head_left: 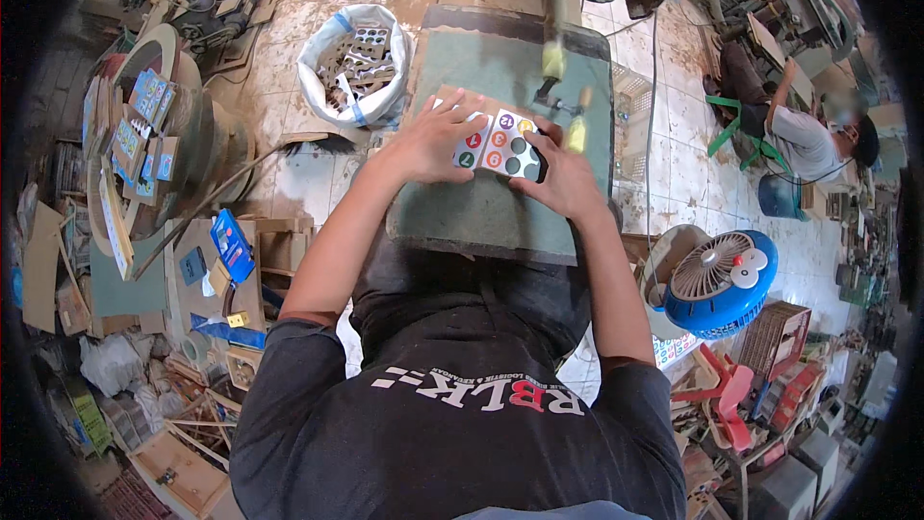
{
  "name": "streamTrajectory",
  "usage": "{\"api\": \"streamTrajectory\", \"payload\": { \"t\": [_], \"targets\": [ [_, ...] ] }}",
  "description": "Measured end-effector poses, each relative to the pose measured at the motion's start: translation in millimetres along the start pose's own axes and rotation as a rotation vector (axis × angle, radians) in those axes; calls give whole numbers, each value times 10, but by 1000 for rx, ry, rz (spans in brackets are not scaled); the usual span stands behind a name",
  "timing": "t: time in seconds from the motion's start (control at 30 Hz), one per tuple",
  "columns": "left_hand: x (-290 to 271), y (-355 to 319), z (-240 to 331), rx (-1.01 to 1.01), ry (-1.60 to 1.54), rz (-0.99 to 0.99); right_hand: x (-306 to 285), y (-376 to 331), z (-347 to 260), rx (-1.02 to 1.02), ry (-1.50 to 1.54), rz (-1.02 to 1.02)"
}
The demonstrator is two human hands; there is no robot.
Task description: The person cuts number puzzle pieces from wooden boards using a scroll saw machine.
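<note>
A thin board [497, 143] printed with coloured numbered circles lies on the green-topped machine table [452, 207]. Several of its round spots show dark. My left hand [435, 140] holds the board's left part, fingers spread over the print and thumb near the close edge. Gripping the right end is my right hand [563, 173], its thumb at the near edge and its fingers bent over the far side. Just beyond the right hand, the machine's arm [555, 24] reaches down with yellow-wrapped parts [577, 130]; these are partly blurred. Where any blade meets the board is hidden.
Left of the table stands a white sack [352, 63] of cut-out scraps. Stacked printed pieces [144, 135] lie farther left. A blue fan [722, 279] is at the right, with a hanging cable [652, 116] nearby. Another person [804, 130] sits at the far right.
</note>
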State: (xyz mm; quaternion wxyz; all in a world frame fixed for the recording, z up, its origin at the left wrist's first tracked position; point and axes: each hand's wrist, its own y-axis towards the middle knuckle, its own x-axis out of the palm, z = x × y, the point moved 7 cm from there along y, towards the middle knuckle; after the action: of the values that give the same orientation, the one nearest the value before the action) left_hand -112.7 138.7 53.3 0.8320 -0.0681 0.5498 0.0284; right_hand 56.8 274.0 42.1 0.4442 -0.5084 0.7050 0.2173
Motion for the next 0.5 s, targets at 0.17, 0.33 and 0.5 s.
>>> {"api": "streamTrajectory", "payload": {
  "t": [0.17,0.33,0.5],
  "targets": [
    [-36,46,-1,45,9,-11,0,-5,-20,-33,37,104],
    [-24,58,5,2,47,0,-46,-22,-59,-77,34,140],
    [-52,122,-40,38,41,10,-9,-51,-44,7,62,22]
  ]
}}
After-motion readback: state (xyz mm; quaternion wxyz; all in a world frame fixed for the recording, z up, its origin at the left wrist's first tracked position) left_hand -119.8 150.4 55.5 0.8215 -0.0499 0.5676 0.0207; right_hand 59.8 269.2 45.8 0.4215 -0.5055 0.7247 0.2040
